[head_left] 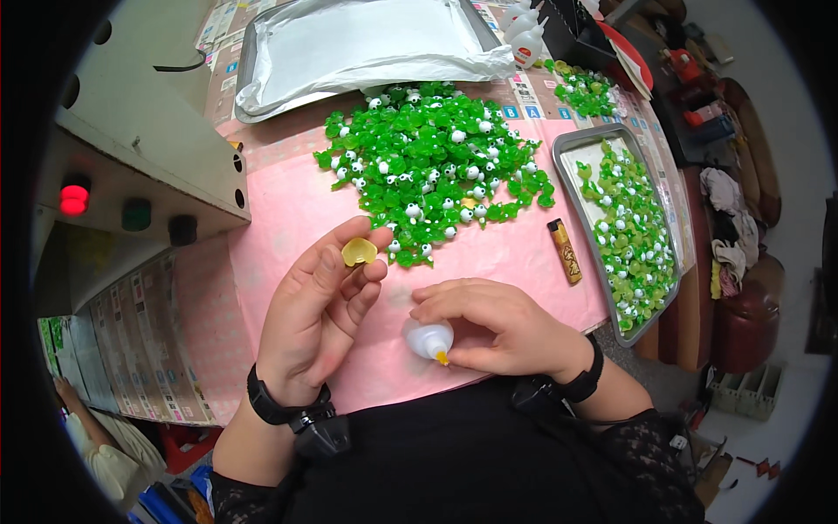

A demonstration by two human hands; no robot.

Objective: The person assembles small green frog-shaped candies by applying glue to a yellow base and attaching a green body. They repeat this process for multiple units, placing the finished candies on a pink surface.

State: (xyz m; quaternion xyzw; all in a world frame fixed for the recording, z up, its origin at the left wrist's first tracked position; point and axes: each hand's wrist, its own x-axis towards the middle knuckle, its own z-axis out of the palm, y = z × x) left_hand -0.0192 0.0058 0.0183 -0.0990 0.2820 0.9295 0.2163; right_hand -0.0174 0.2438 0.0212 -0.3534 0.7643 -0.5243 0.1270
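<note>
Between the thumb and fingertips of my left hand (327, 301) is a small translucent yellow cup-shaped plastic piece (359, 252) with a scalloped edge. My right hand (502, 323) is wrapped round a white squeeze bottle (426, 336), whose yellow nozzle tip (443, 358) points down toward me. Just beyond both hands lies a large heap of green translucent plastic pieces (428, 157), mixed with small white ball-like parts with black spots. Pink sheeting (288, 218) covers the table beneath them.
A metal tray (563, 166) of green, yellow and white pieces stands at right, beside a patterned lighter (565, 251). At the back are a paper-lined tray (367, 44), more squeeze bottles (526, 44) and a smaller green pile (585, 92). A machine housing (166, 166) with a lit red lamp borders the left.
</note>
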